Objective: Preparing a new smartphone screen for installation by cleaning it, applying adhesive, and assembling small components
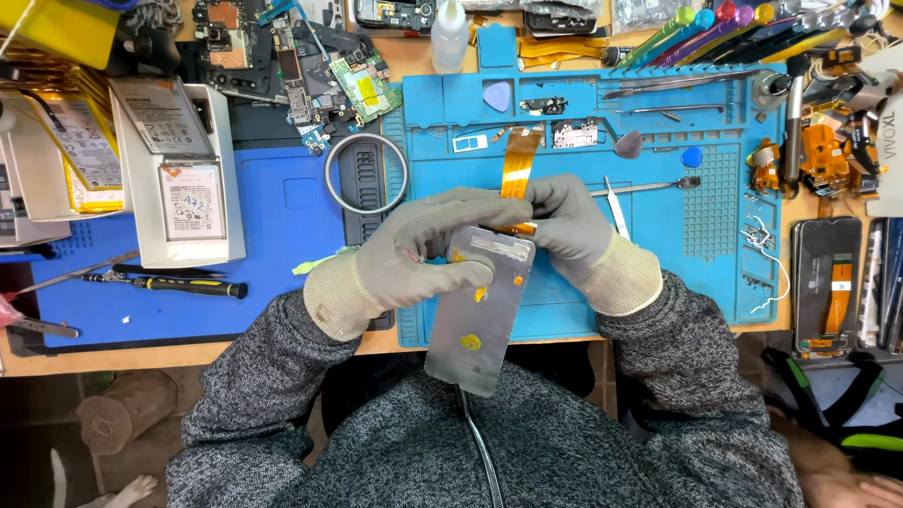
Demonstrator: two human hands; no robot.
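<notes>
Left hand (414,254) grips the grey phone panel (478,315) above the near tabletop (282,350) edge; right hand (564,226) pinches its orange ribbon cable (517,162). Best steady the panel, keeping the cable unkinked.

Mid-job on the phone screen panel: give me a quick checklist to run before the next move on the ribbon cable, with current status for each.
1. Screen panel supported: ok, left hand grips its upper part, back side up.
2. Orange ribbon cable free of kinks: cannot tell, its lower end is hidden under the fingers.
3. Right hand on the cable end: ok, pinching at the panel's top edge.
4. Gloves on both hands: ok.
5. Metal spudger within easy reach on the blue mat: ok.
6. Connector seated: cannot tell, covered.
</notes>
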